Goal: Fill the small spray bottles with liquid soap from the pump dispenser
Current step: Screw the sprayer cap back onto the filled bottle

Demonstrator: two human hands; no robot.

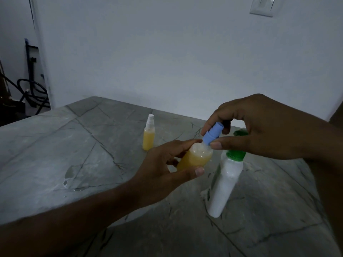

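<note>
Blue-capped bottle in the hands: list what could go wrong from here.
1. The left hand holds the blue-capped bottle tilted; if the blue spray cap that the right hand pinches is not seated, soap may leak onto the table.
2. The pump dispenser stands right below the right hand; a nudge could topple it.

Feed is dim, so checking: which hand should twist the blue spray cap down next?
Right. The right hand already pinches the blue spray cap, while the left hand grips the small bottle body, probably steadying it.
</note>
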